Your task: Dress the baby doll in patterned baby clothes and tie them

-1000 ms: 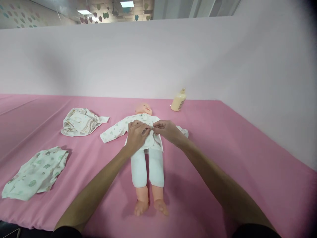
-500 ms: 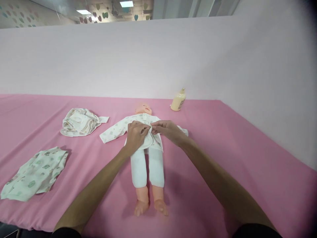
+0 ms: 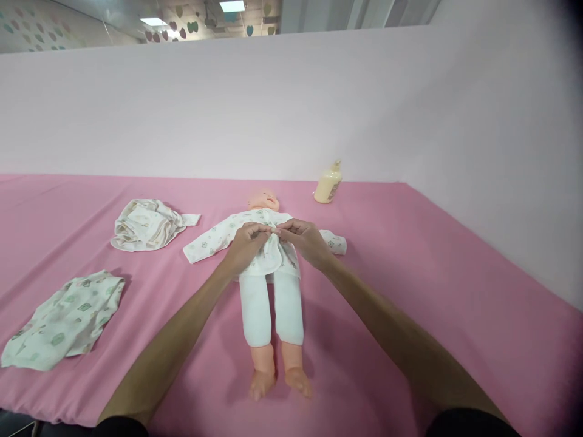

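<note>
A baby doll (image 3: 263, 371) lies on its back, its feet toward me. It wears a white printed baby shirt (image 3: 214, 238) with long sleeves, over white legs. My left hand (image 3: 249, 244) pinches the front edge of the shirt at the chest. Fingertip to fingertip with it, my right hand (image 3: 304, 240) is closed on the same edge from the other side. The fastening between the fingers, if any, is too small to make out. Below the hands the shirt's rounded front flap hangs over the doll's belly.
A pink sheet (image 3: 373, 364) covers the table. To the left lie a crumpled white garment (image 3: 148, 226) and a folded printed cloth (image 3: 66, 318). A pale yellow pump bottle (image 3: 328, 184) stands at the back, before a white wall (image 3: 228, 109).
Both hands stay on the shirt front and have shifted slightly, fingertips now closer together. More of the doll's right-hand sleeve shows. The doll's feet have moved a little.
</note>
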Tool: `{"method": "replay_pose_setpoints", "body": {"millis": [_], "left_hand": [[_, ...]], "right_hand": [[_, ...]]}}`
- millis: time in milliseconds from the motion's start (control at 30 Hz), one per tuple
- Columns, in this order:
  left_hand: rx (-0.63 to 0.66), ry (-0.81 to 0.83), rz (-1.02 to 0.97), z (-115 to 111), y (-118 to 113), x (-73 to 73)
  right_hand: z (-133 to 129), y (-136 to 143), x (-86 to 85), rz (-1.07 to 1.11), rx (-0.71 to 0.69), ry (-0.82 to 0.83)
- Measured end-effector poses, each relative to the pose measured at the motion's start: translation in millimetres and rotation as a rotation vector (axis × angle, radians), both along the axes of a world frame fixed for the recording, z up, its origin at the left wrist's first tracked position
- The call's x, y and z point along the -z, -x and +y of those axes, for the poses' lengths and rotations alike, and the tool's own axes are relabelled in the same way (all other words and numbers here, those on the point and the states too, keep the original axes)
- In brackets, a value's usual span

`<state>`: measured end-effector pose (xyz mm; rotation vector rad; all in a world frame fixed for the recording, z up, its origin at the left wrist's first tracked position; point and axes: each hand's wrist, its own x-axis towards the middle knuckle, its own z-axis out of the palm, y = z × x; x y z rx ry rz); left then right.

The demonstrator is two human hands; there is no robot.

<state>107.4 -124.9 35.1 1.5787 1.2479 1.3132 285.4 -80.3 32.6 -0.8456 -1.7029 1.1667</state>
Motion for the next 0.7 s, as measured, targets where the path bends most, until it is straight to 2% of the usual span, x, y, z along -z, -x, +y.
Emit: {"method": "replay_pose_setpoints", "body": {"millis": [167,267,533,700], "left_hand": [[0.081,0.109,-0.116,1,3,-2.1],[0.084,0.108,-0.113,0,2,-3.9],[0.099,0.168,-0.088,-3,4,-9.6],[0.105,0.121,-0.062,-4,2,-8.1]], "right_hand": [[-6,6,2.5,-0.114,0.126,-0.248],[-10,7,-1.3,-0.167,0.145,-0.294],[-6,0,-5.9,-0.062,-0.006,-0.01],[-8,-4,-14.8,-0.081,-0.039,0.085]]}}
